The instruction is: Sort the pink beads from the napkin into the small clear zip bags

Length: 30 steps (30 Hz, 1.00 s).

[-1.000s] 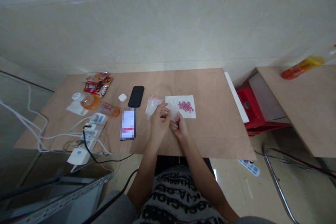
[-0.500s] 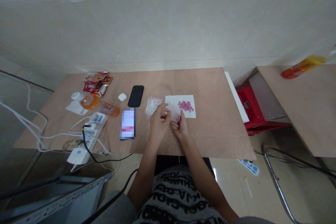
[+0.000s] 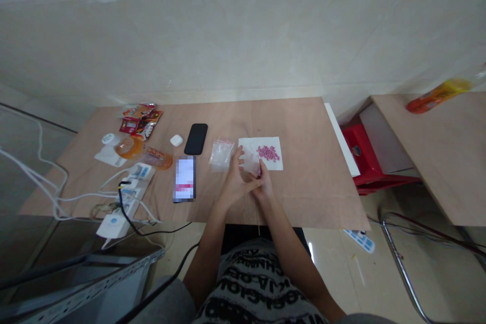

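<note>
By the paper (image 3: 248, 142) holding pink beads (image 3: 268, 153), my right hand (image 3: 264, 183) pinches a clear bag (image 3: 249, 161), pinkish near its bottom. My left hand (image 3: 234, 179) spreads open alongside

A single view, worn on the head, faces forward and down, far enough off to take in the table (image 3: 311, 192). Wall (image 3: 243, 45) fills the top of the frame; left hand (image 3: 236, 178) and right hand (image 3: 265, 183) sit near centre, shirt (image 3: 261, 283) at bottom centre.
</note>
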### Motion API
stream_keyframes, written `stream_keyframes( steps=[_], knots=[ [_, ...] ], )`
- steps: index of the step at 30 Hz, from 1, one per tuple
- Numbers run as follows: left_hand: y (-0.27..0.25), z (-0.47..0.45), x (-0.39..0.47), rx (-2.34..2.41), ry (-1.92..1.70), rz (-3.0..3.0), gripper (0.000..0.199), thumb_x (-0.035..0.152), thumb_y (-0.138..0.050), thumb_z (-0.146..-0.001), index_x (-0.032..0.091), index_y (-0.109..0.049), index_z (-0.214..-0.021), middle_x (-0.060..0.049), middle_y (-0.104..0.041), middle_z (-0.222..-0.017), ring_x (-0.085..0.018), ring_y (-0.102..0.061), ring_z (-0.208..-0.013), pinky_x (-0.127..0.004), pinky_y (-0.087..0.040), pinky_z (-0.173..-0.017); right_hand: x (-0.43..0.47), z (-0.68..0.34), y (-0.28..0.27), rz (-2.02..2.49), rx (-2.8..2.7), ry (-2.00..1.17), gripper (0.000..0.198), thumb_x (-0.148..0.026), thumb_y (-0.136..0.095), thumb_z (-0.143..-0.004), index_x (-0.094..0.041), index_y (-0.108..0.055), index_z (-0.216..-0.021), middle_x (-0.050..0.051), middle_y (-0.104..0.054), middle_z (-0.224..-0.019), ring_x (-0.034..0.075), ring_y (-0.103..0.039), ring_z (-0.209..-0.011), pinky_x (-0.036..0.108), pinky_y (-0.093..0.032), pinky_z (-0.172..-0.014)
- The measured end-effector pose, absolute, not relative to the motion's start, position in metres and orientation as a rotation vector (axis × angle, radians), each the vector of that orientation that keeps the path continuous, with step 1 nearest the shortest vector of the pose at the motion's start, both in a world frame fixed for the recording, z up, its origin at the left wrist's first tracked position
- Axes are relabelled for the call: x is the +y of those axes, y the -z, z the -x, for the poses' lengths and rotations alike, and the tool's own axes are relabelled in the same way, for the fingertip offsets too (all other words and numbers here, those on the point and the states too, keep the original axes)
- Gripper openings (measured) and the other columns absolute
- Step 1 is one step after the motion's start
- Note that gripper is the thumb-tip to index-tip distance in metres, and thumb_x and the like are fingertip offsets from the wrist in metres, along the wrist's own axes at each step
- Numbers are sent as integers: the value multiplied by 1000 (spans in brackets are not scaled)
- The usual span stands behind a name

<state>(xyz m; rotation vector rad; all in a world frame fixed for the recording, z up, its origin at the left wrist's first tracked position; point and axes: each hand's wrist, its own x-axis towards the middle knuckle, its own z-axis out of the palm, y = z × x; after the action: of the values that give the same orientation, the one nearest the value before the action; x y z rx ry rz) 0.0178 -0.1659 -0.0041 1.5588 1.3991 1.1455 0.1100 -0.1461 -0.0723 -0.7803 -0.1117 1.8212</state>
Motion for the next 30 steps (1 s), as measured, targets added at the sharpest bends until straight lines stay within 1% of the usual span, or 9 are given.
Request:
stream_keyframes(
  steps=[3, 6, 8, 10, 12, 14, 18, 26, 30],
  knots=[
    [18, -16, -166, 1314, -1060, -1471, 106, 27, -86, -59, 27, -27, -147, -13, -43, -145, -32, -42, -136, -50, -40, -110, -146, -106, 65, 758, -38, -1760, 21, -42, -61, -84, -22, -66, -89, 1, -72, -82, 14, -69, -78, 24, -57, -65],
    [27, -15, -162, 1181, -1041, -1388, 92, 25, -82, -64, 24, -36, -143, -12, -50, -140, -31, -48, -132, -48, -44, -108, -147, -103, 61, 750, -47, -1773, 20, -40, -60, -84, -23, -67, -90, 1, -73, -88, 14, -70, -87, 24, -57, -74],
    [29, -14, -158, 1139, -1046, -1380, 84, 23, -82, -63, 24, -44, -138, -11, -50, -142, -31, -48, -132, -47, -45, -108, -148, -104, 63, 771, -85, -1793, 21, -41, -62, -83, -22, -67, -91, 0, -73, -86, 13, -69, -80, 22, -56, -66],
    [29, -12, -155, 1172, -1038, -1379, 79, 22, -82, -62, 23, -49, -134, -11, -51, -141, -30, -48, -132, -48, -43, -110, -149, -107, 67, 803, -108, -1830, 23, -43, -63, -82, -22, -66, -91, -1, -70, -75, 11, -65, -63, 19, -51, -51],
    [28, -10, -154, 1237, -1012, -1386, 76, 21, -82, -62, 21, -51, -131, -12, -55, -137, -30, -51, -128, -49, -43, -109, -149, -110, 72, 825, -92, -1884, 24, -44, -64, -82, -20, -64, -88, -4, -63, -60, 8, -54, -46, 17, -39, -38],
    [27, -8, -153, 1282, -984, -1419, 74, 21, -81, -63, 20, -52, -131, -13, -57, -134, -29, -55, -123, -49, -45, -106, -150, -112, 74, 827, -50, -1933, 24, -43, -65, -81, -20, -62, -85, -7, -54, -50, 5, -41, -36, 16, -28, -32],
    [26, -5, -154, 1322, -968, -1578, 72, 24, -80, -65, 21, -51, -132, -12, -56, -135, -28, -54, -125, -46, -43, -108, -150, -113, 69, 806, 13, -1959, 24, -42, -66, -80, -20, -59, -81, -10, -47, -46, 3, -29, -32, 15, -17, -29],
    [23, -6, -155, 1413, -881, -1758, 66, 28, -76, -68, 23, -53, -130, -10, -60, -131, -29, -56, -122, -44, -45, -106, -148, -112, 61, 833, 38, -1929, 25, -40, -67, -77, -20, -54, -72, -12, -39, -43, 1, -19, -31, 14, -12, -28],
    [18, -6, -157, 1424, -927, -1769, 61, 27, -75, -69, 25, -56, -127, -8, -61, -130, -29, -58, -120, -44, -45, -105, -149, -111, 61, 835, 2, -1943, 27, -40, -66, -79, -21, -50, -67, -12, -35, -42, 2, -18, -32, 14, -13, -28]
  ],
)
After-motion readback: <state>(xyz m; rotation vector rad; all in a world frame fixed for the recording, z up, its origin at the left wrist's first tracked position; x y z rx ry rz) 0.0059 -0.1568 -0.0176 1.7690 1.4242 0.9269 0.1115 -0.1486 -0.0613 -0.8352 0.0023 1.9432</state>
